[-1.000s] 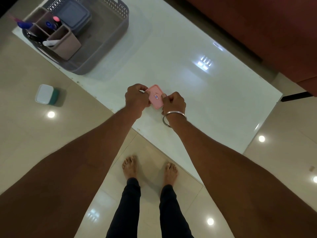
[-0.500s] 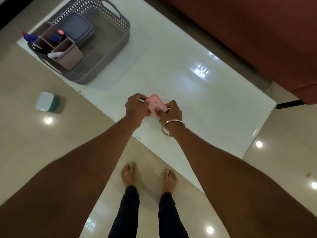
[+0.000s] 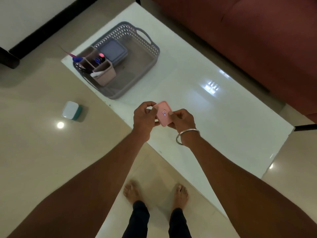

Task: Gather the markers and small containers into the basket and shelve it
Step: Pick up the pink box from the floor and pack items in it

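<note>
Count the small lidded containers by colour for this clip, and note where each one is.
pink container: 1, held by left hand and right hand
grey-blue container: 1, inside the basket
white-and-teal container: 1, on the floor
Total: 3

The small sticker [image 3: 164, 113] on the pink box [image 3: 163, 121], just beside your right thumb [image 3: 171, 114], is too blurred to read.
</note>
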